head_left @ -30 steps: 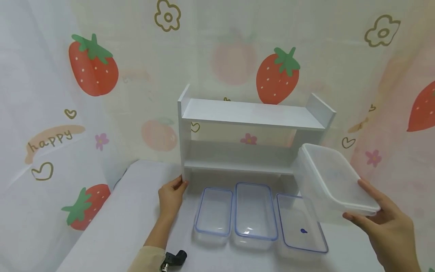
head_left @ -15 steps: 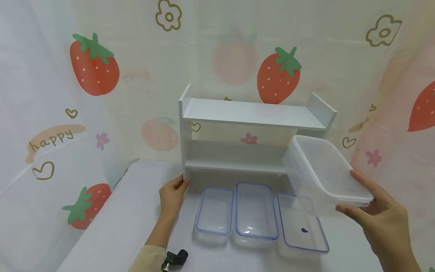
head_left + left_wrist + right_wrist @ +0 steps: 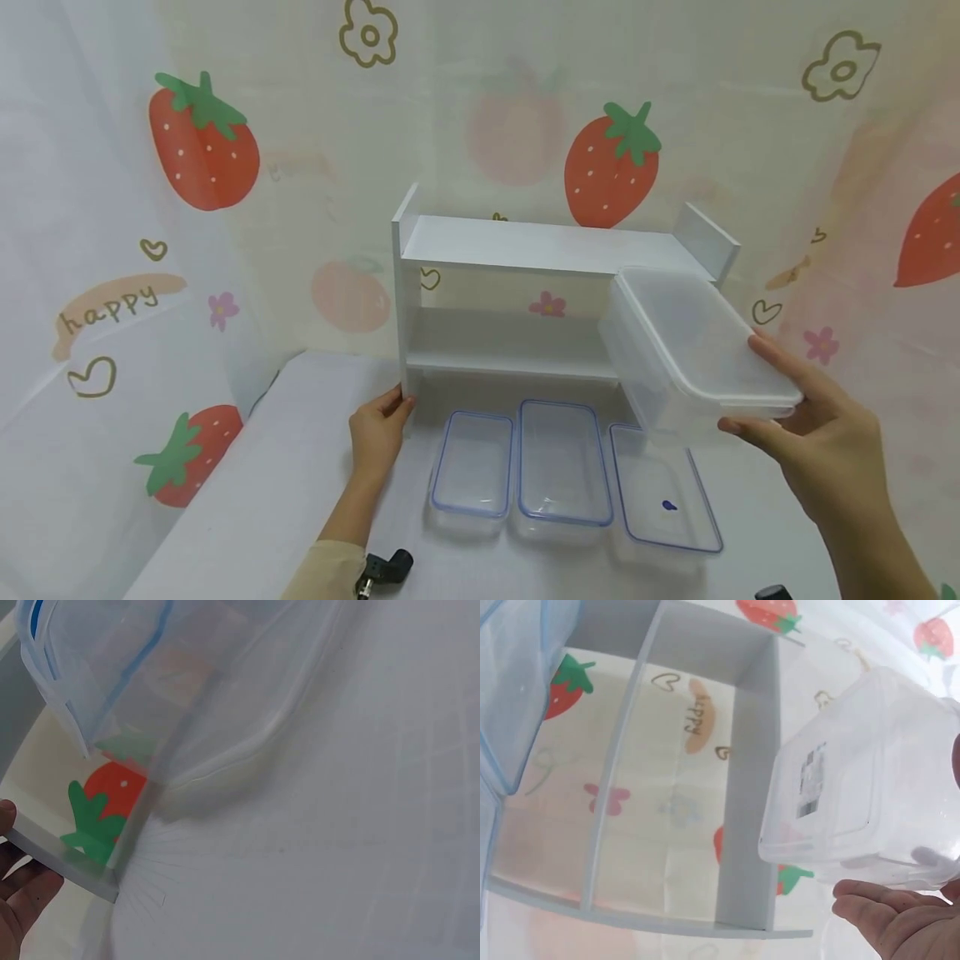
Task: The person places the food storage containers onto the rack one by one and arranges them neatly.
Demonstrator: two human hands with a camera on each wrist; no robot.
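Note:
My right hand (image 3: 832,442) grips the near end of a frosted plastic food container (image 3: 697,342), thumb on one side and fingers on the other. The container is tilted, held in the air before the right part of a white shelf (image 3: 517,367). In the right wrist view the container's underside (image 3: 810,787) carries a printed label and overlaps the shelf's upper tier. With thumb and fingers my left hand (image 3: 377,429) pinches the edge of the shelf's left side panel (image 3: 64,866), low down near the table.
Three clear containers with blue-rimmed lids stand in a row before the shelf: a left one (image 3: 472,467), a middle one (image 3: 564,467) and a right one (image 3: 663,500). A black device (image 3: 386,569) sits by the left wrist. A strawberry-print curtain (image 3: 480,108) hangs behind the white table (image 3: 247,500).
My right hand has carried the frosted container up and to the left, so that it now overlaps the shelf's right end. My left hand keeps its place on the side panel.

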